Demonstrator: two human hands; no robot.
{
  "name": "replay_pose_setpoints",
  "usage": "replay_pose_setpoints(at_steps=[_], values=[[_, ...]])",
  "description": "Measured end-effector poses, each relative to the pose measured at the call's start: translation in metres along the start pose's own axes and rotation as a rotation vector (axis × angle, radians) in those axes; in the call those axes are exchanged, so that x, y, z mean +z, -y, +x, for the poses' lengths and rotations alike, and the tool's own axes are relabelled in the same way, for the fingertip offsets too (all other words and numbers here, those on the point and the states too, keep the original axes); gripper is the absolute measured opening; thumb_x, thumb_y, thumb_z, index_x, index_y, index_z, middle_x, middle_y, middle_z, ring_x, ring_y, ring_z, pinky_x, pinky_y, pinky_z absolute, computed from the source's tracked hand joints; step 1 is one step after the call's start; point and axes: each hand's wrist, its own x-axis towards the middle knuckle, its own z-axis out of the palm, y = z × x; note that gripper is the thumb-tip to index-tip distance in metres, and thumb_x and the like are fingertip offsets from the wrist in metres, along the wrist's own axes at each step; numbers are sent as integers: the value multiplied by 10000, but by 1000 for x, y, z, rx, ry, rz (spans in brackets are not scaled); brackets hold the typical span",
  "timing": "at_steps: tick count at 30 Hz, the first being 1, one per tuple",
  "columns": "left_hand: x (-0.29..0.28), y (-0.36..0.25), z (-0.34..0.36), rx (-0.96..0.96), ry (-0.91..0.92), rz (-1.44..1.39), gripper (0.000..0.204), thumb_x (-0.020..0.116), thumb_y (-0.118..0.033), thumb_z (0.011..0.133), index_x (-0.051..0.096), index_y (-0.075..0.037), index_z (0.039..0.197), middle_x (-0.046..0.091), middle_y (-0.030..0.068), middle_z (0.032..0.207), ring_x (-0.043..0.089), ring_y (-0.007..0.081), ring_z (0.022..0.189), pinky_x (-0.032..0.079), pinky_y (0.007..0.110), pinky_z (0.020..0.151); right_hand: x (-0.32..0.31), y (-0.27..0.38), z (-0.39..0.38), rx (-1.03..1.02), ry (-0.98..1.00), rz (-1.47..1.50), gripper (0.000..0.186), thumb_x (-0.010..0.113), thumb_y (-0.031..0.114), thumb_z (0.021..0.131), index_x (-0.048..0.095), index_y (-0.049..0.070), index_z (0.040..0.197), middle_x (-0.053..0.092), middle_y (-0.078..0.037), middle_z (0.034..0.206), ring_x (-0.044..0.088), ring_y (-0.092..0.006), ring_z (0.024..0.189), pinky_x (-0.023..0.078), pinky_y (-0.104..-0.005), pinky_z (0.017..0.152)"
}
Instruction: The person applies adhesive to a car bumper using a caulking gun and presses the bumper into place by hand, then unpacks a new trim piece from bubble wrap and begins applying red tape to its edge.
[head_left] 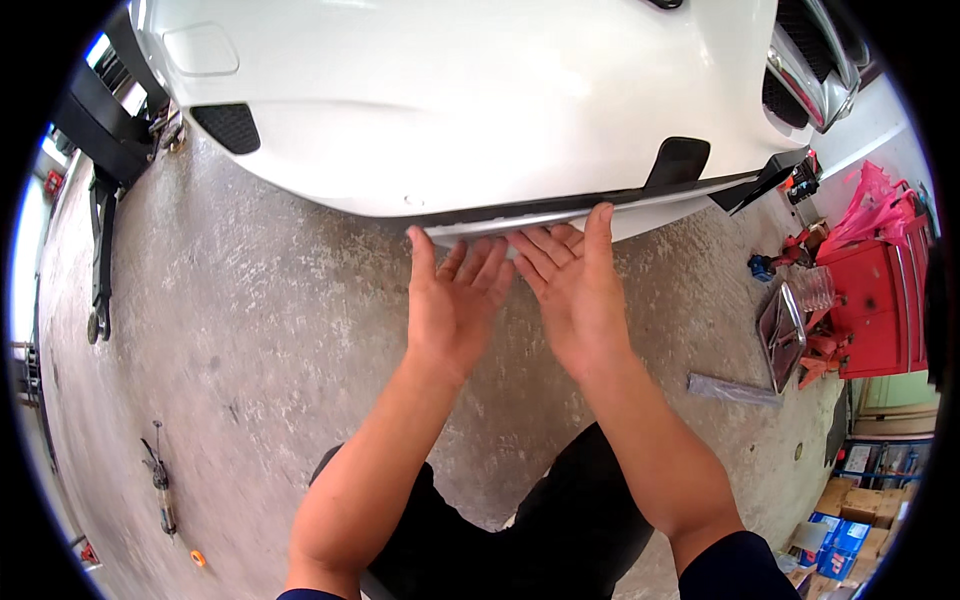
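Observation:
A white car bumper (400, 150) fills the upper middle, with a long black and silver lip strip (520, 220) along its lower edge. Both my palms face up, side by side, just beneath that strip. My left hand (455, 300) is open; its fingers stretch to the strip's lower edge and the thumb points up. Beside it, my right hand (575, 290) is also open, fingers extended and thumb tip at the strip. Whether the fingertips press on the strip I cannot tell. At the right end of the strip stands a black fin (765, 182).
A black lift arm (102, 240) stands at left. On the concrete floor (250, 330) lie a grease-gun-like tool (162, 490), an orange ring (198, 559) and a grey flat strip (735, 389). A red tool cabinet (870, 305) and boxes (840, 545) are at right.

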Motion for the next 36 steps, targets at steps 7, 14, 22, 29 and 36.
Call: replay_pose_setpoints(at_steps=[7,14,22,29,36], values=[[-10,-9,8,166,-120,365,933,554,-526,863,25,-17,1440,178,205,1442,217,308,1352,263,440,1087,11,-9,-1,-34,113,115,848,515,642,827,318,-28,1309,396,-146,1320,331,-245,1277,242,-383,1070],[-19,5,25,701,-142,946,927,641,-425,847,77,34,1422,139,223,1478,178,316,1373,210,421,1096,16,-20,12,-207,206,-84,565,736,139,778,420,-5,1224,521,-99,1171,503,-158,1082,366,-320,979],[-2,2,38,902,-216,1083,1142,742,-475,730,19,96,1404,150,278,1446,149,337,1373,170,400,1113,24,-25,18,-312,166,-68,457,772,174,753,512,-8,1081,618,-74,993,573,-139,950,433,-293,902],[40,1,15,1048,-185,1296,1434,849,-519,528,-123,88,1390,-113,328,1444,-70,429,1372,105,508,1109,16,-25,12,-272,29,-185,569,733,369,790,495,-49,1094,593,-81,1019,524,-137,1004,400,-274,891],[48,9,15,1220,-121,1584,1435,874,-438,486,-102,93,1394,-106,337,1449,-98,438,1371,100,513,1101,-21,-31,33,-333,312,-372,632,644,519,815,480,-23,1095,529,-89,1086,472,-172,1060,356,-312,943]])
